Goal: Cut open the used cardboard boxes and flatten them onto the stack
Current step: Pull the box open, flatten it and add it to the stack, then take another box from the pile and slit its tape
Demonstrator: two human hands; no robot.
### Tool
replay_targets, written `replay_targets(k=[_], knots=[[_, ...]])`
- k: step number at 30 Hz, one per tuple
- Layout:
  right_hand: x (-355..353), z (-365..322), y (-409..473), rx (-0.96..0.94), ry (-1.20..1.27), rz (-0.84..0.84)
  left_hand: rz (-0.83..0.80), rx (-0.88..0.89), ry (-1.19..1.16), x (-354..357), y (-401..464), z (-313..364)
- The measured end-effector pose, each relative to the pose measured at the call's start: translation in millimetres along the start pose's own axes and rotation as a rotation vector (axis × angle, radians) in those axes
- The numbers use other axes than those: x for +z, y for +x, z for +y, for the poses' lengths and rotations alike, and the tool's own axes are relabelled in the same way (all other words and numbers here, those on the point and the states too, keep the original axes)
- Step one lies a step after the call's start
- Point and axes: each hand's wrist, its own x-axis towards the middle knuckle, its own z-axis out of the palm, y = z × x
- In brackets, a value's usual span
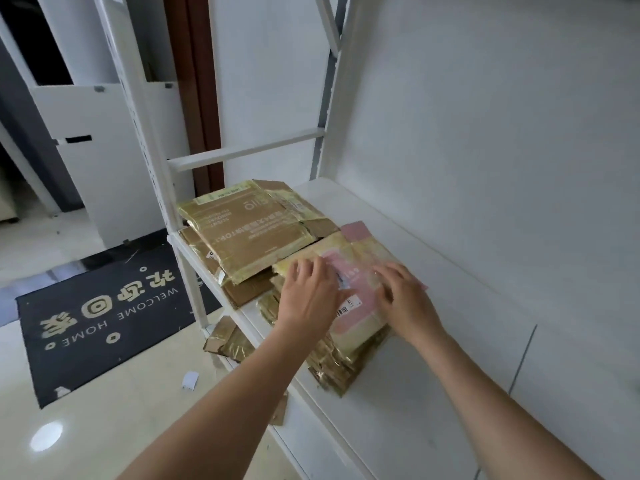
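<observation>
A flattened pink box (360, 271) is laid on top of the near stack (332, 355) on the white shelf (398, 427). It is pressed down by both hands. The left hand (308, 296) is placed on its left part with the fingers almost straight and spread, and the right hand (405, 299) is placed on its right part in the same manner. Nothing is gripped by either hand; the card is only pushed flat by the palms and fingers.

The box is judged to be light and thin. It is stiff across the panels but is bent easily along the folds, so it may spring up when released. The tape on the surface looks glossy and may be slippery. It is best held by the long edges, or pressed in the middle as now.

Two piles are counted on the shelf: the near stack and a far pile (256, 230) with a printed brown box on top. The number of sheets in each cannot be told. At least two cardboard scraps (225, 341) are seen below the shelf edge, one paper bit (189, 380) on the floor, and one doormat (104, 317).
</observation>
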Motion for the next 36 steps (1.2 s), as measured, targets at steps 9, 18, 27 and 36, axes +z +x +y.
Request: replay_targets(k=[9,18,27,36], knots=[[-81.9,19.6,-92.5,0.115,-0.087,0.214,0.182,0.316,-0.221,-75.1,-26.1,88.4],[-152.1,121.6,-247.4,0.524,-0.313,0.260,0.037,0.600,-0.248,-73.9,-70.9,243.3],[-170.6,230.0,-311.2,0.793,-0.571,0.106,0.050,0.666,-0.247,-50.1,-92.2,328.0],[-163.3,238.6,-279.3,0.602,-0.432,0.127,0.069,0.557,-0.166,-28.8,-87.8,323.7]])
